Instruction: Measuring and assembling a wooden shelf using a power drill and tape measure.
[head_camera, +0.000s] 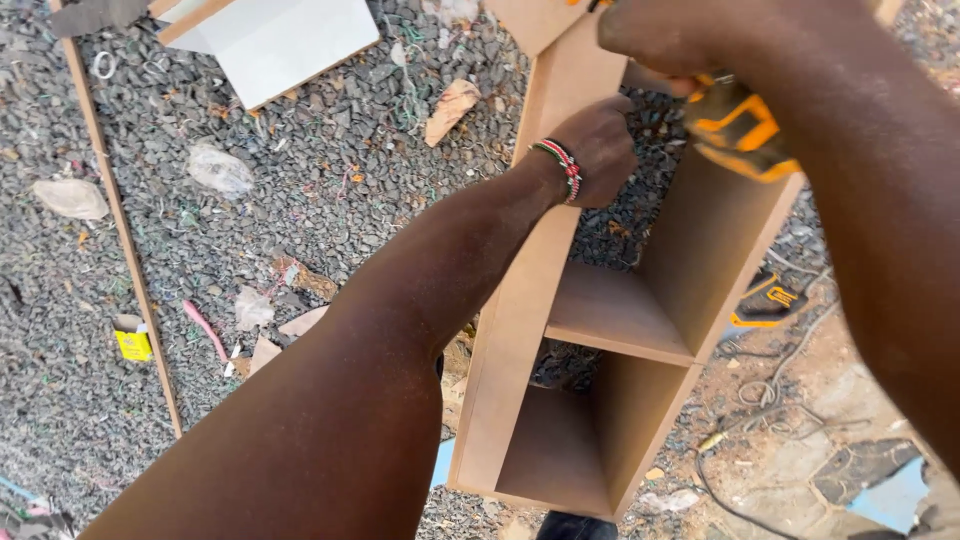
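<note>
- Head view looks down on two bare arms reaching over a tall open-fronted cabinet of light brown fibreboard (520, 320) that stands on a ground of grey gravel (300, 190).
- Left hand (598, 148), with a red, green and white beaded bracelet (562, 168) at the wrist, is curled into a narrow grip at the top of the cabinet's near side panel; whether the fingers pinch anything small there I cannot tell.
- Right hand (655, 35) is closed around the handle of a yellow and black power drill (738, 128), which sits just to the right of the left hand's grip, inside the cabinet's upper opening.
- Below both grips, a horizontal shelf board (615, 315) splits the cabinet into an upper and a lower compartment; gravel shows through the open back.
- Right of the cabinet and lower than the drill grip, a second yellow and black tool (768, 298) lies on the ground, near loose grey cable (790, 360).
- Far left of the left grip, a long thin wooden strip (120, 220) lies on the gravel, with a small yellow box (132, 340) beside its lower part.
- Above and left of the grips, a white flat board (280, 35) lies among scraps of paper and plastic.
</note>
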